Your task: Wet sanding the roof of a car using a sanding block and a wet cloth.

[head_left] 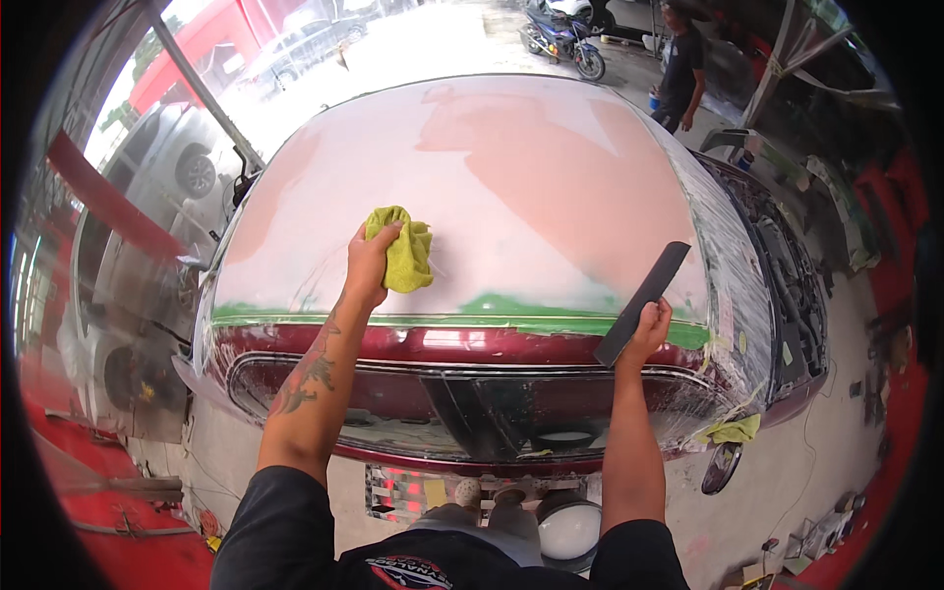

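My left hand (367,264) grips a folded yellow-green cloth (409,258) over the near left part of a car roof (344,187). Whether the cloth presses on the roof or hangs just above it, I cannot tell. A long black sanding block (657,278) is held in my right hand (646,332), slanting across the roof's near right edge. Pinkish-white coating with salmon patches covers the roof. Along its near edge runs a green strip (551,313), above the maroon side (305,344) and the dark side windows.
Clear plastic sheeting (733,256) drapes the windscreen at right. Another yellow-green cloth (734,430) lies by the side mirror (722,468). Below me are a slatted platform (385,503) and a bucket of whitish liquid (570,533). A person (680,74) and motorcycle (568,41) are beyond the car.
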`<state>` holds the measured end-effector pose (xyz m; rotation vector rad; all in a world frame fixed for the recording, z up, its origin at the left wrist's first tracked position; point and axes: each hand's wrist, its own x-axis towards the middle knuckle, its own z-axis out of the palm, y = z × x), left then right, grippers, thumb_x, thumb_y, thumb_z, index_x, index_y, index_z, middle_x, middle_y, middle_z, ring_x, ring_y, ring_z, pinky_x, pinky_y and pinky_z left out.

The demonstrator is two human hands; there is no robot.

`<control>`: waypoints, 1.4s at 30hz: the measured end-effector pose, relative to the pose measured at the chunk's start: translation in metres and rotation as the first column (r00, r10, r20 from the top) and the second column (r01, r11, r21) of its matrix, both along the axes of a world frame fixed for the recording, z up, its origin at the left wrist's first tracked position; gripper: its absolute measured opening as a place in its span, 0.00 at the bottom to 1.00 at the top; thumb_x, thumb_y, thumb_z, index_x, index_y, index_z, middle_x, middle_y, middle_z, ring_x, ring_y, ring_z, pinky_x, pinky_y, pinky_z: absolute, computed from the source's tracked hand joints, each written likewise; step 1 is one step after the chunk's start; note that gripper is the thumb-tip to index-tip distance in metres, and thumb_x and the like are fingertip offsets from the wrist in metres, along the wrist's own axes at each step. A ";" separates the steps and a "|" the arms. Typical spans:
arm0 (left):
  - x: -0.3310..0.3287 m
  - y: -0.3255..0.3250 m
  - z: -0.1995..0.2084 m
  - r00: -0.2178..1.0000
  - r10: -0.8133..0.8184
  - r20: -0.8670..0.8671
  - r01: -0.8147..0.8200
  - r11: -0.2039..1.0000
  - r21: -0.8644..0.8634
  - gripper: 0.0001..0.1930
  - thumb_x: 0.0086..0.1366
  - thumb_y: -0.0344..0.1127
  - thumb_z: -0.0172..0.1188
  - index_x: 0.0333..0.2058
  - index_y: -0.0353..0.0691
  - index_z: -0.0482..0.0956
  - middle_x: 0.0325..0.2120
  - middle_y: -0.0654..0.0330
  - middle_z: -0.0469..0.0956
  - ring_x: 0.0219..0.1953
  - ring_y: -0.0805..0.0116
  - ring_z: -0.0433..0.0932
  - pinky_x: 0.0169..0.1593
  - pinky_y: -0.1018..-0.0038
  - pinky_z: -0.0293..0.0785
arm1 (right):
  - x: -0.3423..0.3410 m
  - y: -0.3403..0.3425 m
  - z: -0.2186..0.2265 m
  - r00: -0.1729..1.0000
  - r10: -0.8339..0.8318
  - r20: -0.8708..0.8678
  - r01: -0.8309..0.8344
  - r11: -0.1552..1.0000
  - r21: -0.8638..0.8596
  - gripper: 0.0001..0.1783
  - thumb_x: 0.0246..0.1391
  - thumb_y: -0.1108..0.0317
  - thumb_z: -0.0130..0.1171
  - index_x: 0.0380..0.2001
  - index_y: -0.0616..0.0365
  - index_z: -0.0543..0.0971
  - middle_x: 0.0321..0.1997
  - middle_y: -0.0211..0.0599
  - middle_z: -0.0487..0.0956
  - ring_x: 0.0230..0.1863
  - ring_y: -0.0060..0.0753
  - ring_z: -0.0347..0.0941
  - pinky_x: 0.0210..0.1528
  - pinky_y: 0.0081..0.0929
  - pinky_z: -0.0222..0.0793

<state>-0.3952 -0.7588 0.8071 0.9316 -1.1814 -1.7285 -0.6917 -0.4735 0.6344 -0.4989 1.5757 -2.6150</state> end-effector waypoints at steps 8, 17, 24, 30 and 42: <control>-0.125 -0.030 0.024 0.971 0.063 0.229 0.037 0.914 -0.405 0.21 0.64 0.31 0.68 0.53 0.32 0.73 0.39 0.56 0.82 0.35 0.66 0.84 0.39 0.71 0.83 | 0.002 0.006 0.005 0.999 0.020 0.041 -0.020 1.000 0.014 0.26 0.65 0.59 0.58 0.58 0.65 0.68 0.43 0.37 0.77 0.40 0.26 0.73 0.44 0.27 0.72; -0.211 -0.036 -0.084 0.111 0.187 0.976 0.471 0.855 -0.217 0.55 0.52 0.71 0.67 0.74 0.51 0.59 0.75 0.43 0.49 0.77 0.36 0.40 0.70 0.26 0.40 | 0.008 0.007 0.020 0.999 -0.008 0.035 0.005 0.997 0.081 0.32 0.61 0.53 0.63 0.58 0.66 0.69 0.44 0.38 0.79 0.45 0.28 0.75 0.50 0.30 0.71; -0.323 -0.096 -0.115 0.486 0.231 0.843 0.549 0.670 -0.500 0.41 0.60 0.57 0.64 0.67 0.41 0.68 0.67 0.44 0.66 0.72 0.48 0.58 0.73 0.49 0.51 | 0.010 0.009 0.022 0.998 0.000 0.069 -0.005 0.997 0.080 0.32 0.59 0.55 0.63 0.58 0.68 0.69 0.48 0.41 0.78 0.48 0.30 0.74 0.54 0.32 0.71; -0.422 -0.074 -0.115 0.639 0.059 0.767 0.617 0.556 -0.557 0.33 0.60 0.48 0.67 0.59 0.35 0.75 0.53 0.41 0.79 0.57 0.44 0.77 0.61 0.57 0.73 | 0.016 0.009 0.014 0.997 -0.013 0.082 0.006 0.997 0.081 0.34 0.58 0.53 0.63 0.58 0.69 0.69 0.50 0.42 0.77 0.49 0.31 0.74 0.55 0.33 0.71; -0.275 0.002 -0.091 0.508 -0.275 0.816 0.861 0.177 -0.476 0.30 0.54 0.43 0.70 0.56 0.40 0.77 0.61 0.52 0.75 0.72 0.46 0.63 0.74 0.46 0.54 | 0.012 0.017 0.020 0.968 -0.073 0.241 0.040 0.989 0.139 0.45 0.57 0.36 0.63 0.61 0.63 0.65 0.44 0.40 0.75 0.38 0.33 0.77 0.40 0.34 0.77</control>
